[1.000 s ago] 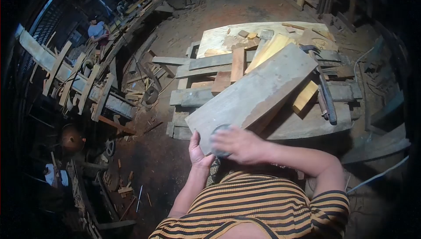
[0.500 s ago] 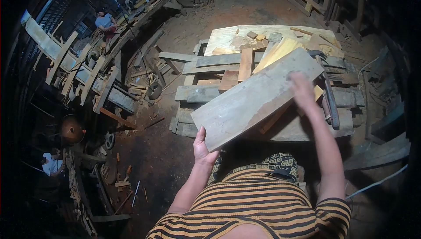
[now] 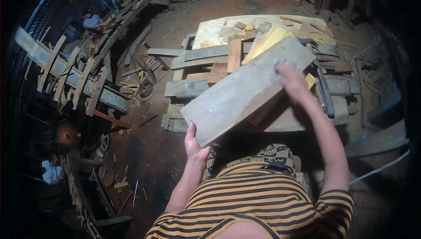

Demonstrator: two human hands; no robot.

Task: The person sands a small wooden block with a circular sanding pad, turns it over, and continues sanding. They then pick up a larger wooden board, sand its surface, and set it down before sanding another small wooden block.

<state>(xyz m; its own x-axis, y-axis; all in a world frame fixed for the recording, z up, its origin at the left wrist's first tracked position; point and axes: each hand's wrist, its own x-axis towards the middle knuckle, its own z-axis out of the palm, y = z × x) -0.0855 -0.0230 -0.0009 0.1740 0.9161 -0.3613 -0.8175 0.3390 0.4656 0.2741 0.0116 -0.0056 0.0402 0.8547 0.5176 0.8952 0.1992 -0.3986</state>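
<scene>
A long wooden board (image 3: pixel 237 96) lies slanted in front of me, its lower left end raised off the bench. My left hand (image 3: pixel 195 144) grips that near corner, thumb on the top face and fingers underneath. On the upper right part of the same face, my right hand (image 3: pixel 293 80) is closed and pressed down, with something small and dark at its fingertips that is too blurred to name. A darker, rough patch runs along the board's lower edge.
Beneath is a slatted wooden bench (image 3: pixel 193 87) with offcuts and a wide pale plank (image 3: pixel 210 30). A dark-handled tool (image 3: pixel 323 87) lies right of the board. Two people, one at the far bench (image 3: pixel 92 22), one at lower left (image 3: pixel 51 172), are in view.
My right hand has slid a little to the left along the board's face. The whole view has shifted slightly, while my left hand keeps its grip on the corner.
</scene>
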